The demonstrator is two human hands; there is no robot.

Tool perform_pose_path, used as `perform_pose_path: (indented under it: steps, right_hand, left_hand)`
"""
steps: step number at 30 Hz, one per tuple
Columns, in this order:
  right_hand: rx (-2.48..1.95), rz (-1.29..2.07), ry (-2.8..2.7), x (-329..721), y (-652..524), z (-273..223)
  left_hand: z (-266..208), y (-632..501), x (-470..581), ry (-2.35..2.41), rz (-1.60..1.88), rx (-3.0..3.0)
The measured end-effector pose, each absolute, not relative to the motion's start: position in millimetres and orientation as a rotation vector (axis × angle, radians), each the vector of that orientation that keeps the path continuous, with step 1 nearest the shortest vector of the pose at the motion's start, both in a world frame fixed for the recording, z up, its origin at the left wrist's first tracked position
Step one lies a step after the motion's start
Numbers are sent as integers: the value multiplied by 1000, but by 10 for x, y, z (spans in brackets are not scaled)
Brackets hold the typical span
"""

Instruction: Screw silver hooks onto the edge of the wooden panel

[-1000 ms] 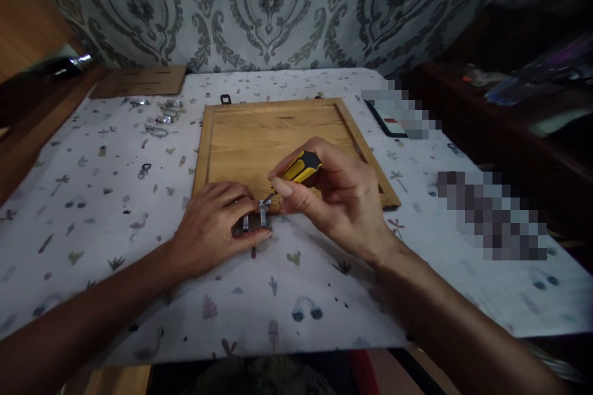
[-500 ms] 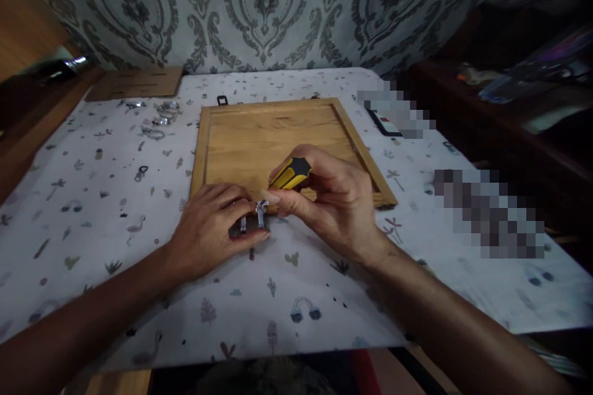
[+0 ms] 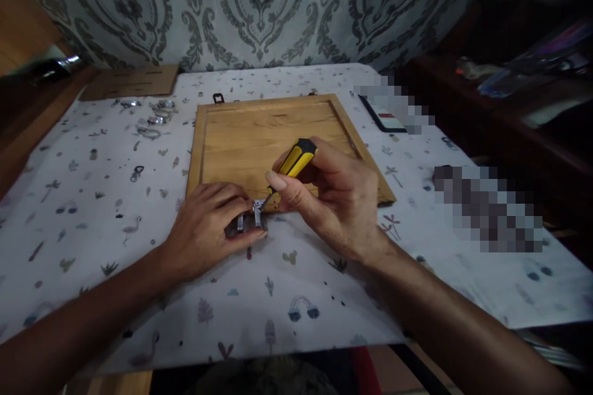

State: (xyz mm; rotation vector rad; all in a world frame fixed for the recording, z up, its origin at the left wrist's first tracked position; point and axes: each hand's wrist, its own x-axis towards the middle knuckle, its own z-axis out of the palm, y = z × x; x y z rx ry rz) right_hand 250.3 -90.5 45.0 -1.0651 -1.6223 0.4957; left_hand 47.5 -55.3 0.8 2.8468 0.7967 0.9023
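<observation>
A framed wooden panel (image 3: pixel 269 129) lies flat on the table. At its near edge sits a small shiny metal latch (image 3: pixel 258 216) with two prongs pointing toward me. My left hand (image 3: pixel 204 225) is closed around the latch's left side, fingers over the panel's edge and thumb below, pressing it in place. In my right hand (image 3: pixel 338 197) a short screwdriver (image 3: pixel 296 157) with a yellow and black handle is pinched between thumb and fingers. Its shaft slants down to the left, and the tip meets the top of the latch. Any screw under the tip is too small to make out.
Several loose shiny metal fittings (image 3: pixel 160 114) lie on the patterned tablecloth (image 3: pixel 152 296) to the left. Behind them is a flat piece of cardboard (image 3: pixel 130 81). A dark-edged device (image 3: pixel 386 123), partly blurred out, lies right of the panel. Patterned wall covering (image 3: pixel 262 6) rises behind the table.
The screwdriver handle has risen and tilted more upright, so its shaft now shows against the latch. My left hand keeps its grip. The whole view has shifted slightly.
</observation>
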Motion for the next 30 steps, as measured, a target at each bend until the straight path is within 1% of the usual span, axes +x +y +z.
perform_pose_path:
  steps: [11,16,18,21,23,25,30]
  right_hand:
    - [-1028,503,-1664,2499,-885,428]
    - [-975,321,-1791,2484,-900,459]
    - [-984,309,-1790,2468,-908,451]
    - [-1002,529,-1696,2454,-899,427]
    - [-963,719,-1610,2460,-880,423]
    - [-911,840,-1564,2478,-863,440]
    - [-874,904,-1612,2514,-874,515]
  left_hand:
    - [22,-557,488,811,897,2862]
    - [29,-562,488,803,900,2865]
    - [25,-561,487,808,901,2858]
    - [20,-558,483,795,898,2860]
    - [20,-557,479,781,896,2862]
    - [23,-556,476,783,887,2859]
    - [28,-552,476,789,857,2847]
